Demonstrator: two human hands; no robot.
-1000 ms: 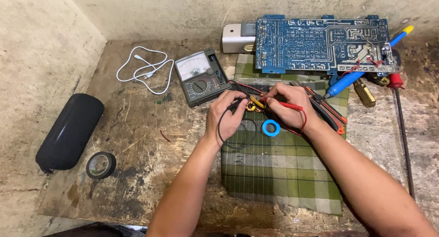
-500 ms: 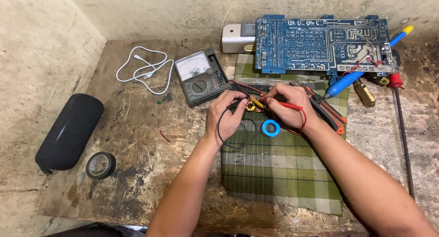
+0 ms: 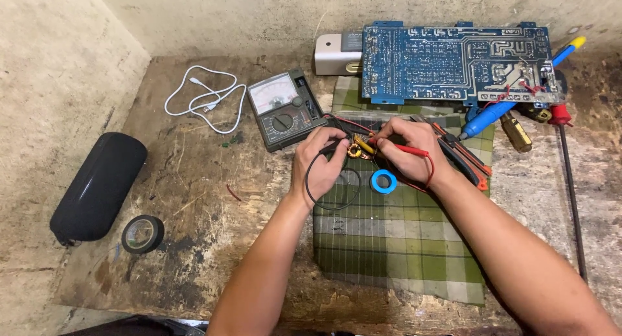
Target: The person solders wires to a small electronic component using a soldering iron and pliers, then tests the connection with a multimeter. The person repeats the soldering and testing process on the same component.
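My left hand pinches a black test probe, its black lead looping below the wrist. My right hand grips a red test probe whose red lead curls round the wrist. Both probe tips meet at a small copper-wound toroid coil lying on the green checked cloth between the hands. The leads run back to an analogue multimeter just behind my left hand. A small blue tape ring lies on the cloth below my right hand.
A large blue circuit board leans at the back, a grey box beside it. A blue soldering iron, screwdrivers and pliers lie at right. A white cable, black cylindrical speaker and black tape roll sit at left.
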